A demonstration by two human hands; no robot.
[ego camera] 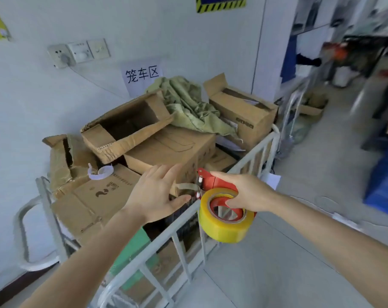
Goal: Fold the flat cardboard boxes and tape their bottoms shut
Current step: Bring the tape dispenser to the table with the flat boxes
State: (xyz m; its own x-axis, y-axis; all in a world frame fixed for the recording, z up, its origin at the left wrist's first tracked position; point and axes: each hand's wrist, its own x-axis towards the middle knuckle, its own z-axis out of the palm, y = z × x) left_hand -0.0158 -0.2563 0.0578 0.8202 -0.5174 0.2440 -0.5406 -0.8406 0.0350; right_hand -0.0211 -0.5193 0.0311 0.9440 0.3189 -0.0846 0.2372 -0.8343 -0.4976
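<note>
My right hand point(246, 192) grips a red tape dispenser point(213, 182) carrying a thick roll of yellowish tape point(224, 225). A short tail of tape point(186, 186) sticks out from the dispenser's front toward my left hand point(157, 192). That hand is spread with straight fingers just left of the dispenser, holding nothing, its thumb near the tape tail. Both hands hover above a white metal cage cart point(184, 221) piled with cardboard boxes point(171, 150). Flattened cardboard point(93, 203) lies at the near left of the pile.
An open torn box point(124, 127) and a green cloth point(188, 105) top the pile; another open box point(244, 112) stands at the back right. A clear tape ring point(102, 172) lies on the cardboard. A white wall is behind, grey floor to the right, a blue crate point(384, 181) far right.
</note>
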